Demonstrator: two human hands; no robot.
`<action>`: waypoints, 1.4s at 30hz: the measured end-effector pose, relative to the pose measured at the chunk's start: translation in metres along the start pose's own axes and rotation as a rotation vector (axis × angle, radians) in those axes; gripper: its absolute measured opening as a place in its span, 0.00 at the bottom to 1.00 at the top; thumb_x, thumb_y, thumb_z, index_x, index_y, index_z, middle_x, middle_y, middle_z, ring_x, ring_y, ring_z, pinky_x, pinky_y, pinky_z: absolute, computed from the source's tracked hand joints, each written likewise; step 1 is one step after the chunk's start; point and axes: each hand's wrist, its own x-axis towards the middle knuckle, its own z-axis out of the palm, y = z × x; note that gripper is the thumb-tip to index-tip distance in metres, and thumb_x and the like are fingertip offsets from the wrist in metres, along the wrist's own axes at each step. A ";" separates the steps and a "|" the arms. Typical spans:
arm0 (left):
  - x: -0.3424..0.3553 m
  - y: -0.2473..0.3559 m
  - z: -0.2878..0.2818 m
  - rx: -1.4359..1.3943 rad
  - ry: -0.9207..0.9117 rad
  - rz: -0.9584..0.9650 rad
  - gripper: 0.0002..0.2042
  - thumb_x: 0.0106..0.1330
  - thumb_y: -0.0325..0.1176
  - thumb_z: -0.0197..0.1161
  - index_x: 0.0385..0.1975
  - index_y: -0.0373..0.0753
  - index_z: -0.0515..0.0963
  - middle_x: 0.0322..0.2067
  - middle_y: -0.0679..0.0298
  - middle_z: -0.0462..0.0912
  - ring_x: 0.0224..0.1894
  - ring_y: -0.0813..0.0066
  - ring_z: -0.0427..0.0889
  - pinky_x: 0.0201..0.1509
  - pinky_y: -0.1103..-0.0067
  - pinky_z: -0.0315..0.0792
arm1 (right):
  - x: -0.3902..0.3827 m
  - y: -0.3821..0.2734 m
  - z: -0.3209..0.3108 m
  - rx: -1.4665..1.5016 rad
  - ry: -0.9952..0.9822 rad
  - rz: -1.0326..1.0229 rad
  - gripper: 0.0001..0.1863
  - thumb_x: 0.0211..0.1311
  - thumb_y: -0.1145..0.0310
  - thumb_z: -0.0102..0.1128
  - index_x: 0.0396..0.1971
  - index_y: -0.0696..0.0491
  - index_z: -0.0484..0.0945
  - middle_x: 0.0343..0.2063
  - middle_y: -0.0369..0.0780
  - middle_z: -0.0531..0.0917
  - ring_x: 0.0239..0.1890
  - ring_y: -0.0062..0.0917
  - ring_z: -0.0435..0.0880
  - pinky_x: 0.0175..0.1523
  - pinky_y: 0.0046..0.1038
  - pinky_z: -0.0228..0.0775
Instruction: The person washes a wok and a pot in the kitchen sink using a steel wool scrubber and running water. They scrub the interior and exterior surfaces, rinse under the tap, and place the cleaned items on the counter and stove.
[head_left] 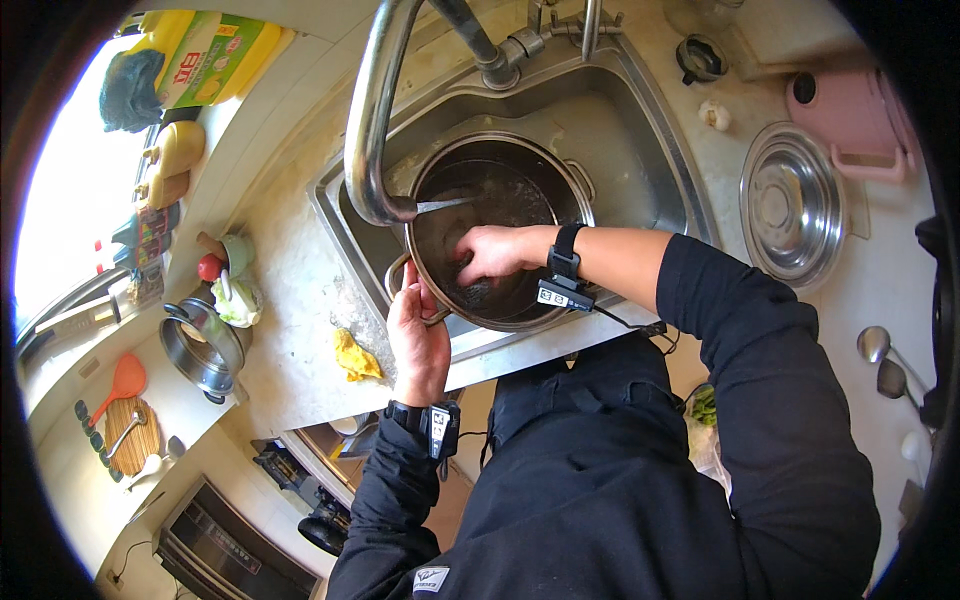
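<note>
- Over the sink (640, 150), left side of basin: large metal pot (525, 175), upright, water inside; a stream from the faucet (365, 130) runs into it.
- Left hand (420, 335): closed around the pot's near-left handle (438, 317), thumb and fingers about the loop.
- Right hand (495, 252): inside the pot, palm downward, fingers bent toward the water; tips hidden, so cannot tell how narrow the grip or whether anything is held.
- Nearby: yellow cloth (355, 355) on counter, left; round metal lid (793, 205) beyond sink, right.
</note>
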 end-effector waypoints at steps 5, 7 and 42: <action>0.013 -0.002 -0.004 0.055 0.014 0.030 0.19 0.73 0.27 0.49 0.61 0.28 0.67 0.57 0.57 0.77 0.57 0.77 0.77 0.64 0.81 0.68 | 0.009 0.047 -0.027 -0.683 0.277 0.092 0.15 0.56 0.73 0.59 0.44 0.60 0.81 0.44 0.55 0.83 0.49 0.47 0.83 0.53 0.41 0.77; 0.015 -0.002 -0.004 0.128 0.052 0.069 0.17 0.74 0.32 0.53 0.57 0.29 0.71 0.51 0.58 0.80 0.53 0.78 0.79 0.61 0.82 0.70 | 0.008 0.064 -0.034 -0.788 0.351 0.085 0.16 0.55 0.78 0.55 0.44 0.58 0.81 0.45 0.55 0.83 0.51 0.47 0.82 0.54 0.42 0.76; 0.028 0.021 0.029 0.504 0.173 0.009 0.21 0.77 0.47 0.47 0.20 0.48 0.60 0.12 0.75 0.53 0.12 0.83 0.51 0.16 0.81 0.50 | 0.051 0.100 -0.078 -1.435 0.294 -0.406 0.09 0.54 0.68 0.59 0.32 0.50 0.86 0.46 0.38 0.82 0.54 0.36 0.76 0.42 0.36 0.78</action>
